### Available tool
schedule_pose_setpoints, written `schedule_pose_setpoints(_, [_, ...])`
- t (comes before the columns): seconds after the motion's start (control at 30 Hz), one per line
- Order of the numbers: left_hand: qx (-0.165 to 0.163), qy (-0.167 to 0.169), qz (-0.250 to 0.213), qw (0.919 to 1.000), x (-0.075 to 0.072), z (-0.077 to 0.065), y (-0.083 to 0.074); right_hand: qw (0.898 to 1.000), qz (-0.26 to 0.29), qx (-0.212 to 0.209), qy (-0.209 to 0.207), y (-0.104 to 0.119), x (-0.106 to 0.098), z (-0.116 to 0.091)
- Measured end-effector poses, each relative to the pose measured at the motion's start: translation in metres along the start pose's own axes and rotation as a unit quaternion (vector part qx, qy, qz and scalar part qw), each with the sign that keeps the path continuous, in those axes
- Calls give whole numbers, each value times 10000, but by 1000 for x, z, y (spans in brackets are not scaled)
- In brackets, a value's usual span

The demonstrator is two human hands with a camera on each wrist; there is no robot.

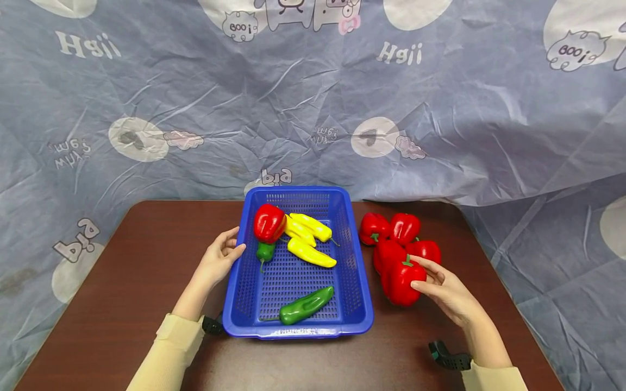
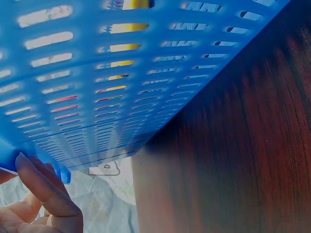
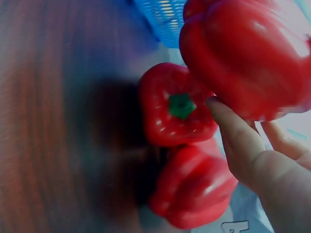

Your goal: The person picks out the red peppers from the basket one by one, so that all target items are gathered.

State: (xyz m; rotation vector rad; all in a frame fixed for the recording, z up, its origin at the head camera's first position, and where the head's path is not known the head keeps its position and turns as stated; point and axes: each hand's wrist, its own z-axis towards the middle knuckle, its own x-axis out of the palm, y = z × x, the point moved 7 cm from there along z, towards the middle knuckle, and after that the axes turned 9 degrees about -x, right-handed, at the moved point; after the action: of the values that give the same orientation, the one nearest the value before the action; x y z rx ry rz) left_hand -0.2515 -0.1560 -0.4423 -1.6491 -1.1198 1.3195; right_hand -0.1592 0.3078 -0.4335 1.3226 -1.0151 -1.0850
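Observation:
A blue plastic basket point(image 1: 364, 296) stands on the table, and my left hand point(image 1: 220, 255) grips its left rim. In the left wrist view the fingers point(image 2: 41, 187) curl at the rim beside the slotted wall point(image 2: 87, 141). My right hand point(image 1: 452, 296) holds a red bell pepper point(image 1: 402, 282) by its side, thumb and fingers around it, stem up. In the right wrist view this pepper point(image 3: 248, 58) is raised over other red bell peppers point(image 3: 194, 187). Several of these peppers point(image 1: 405, 228) lie grouped right of the basket.
Inside the basket are a red bell pepper point(image 1: 269, 222), a small green pepper point(image 1: 265, 251) under it, several yellow peppers point(image 1: 311, 253) and a long green pepper point(image 1: 306, 307). The brown table point(image 1: 122, 293) ends at a grey printed cloth point(image 1: 293, 108) hanging behind it.

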Motion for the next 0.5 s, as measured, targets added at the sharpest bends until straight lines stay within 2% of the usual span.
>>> schedule_pose_setpoints(0.3, [58, -23, -61, 10000, 0, 0, -1, 9972, -650, 348, 83, -21, -3, -12])
schedule_pose_setpoints(0.5, [45, -10, -82, 10000, 0, -1, -1, 9958, -780, 471, 112, -30, -1, -14])
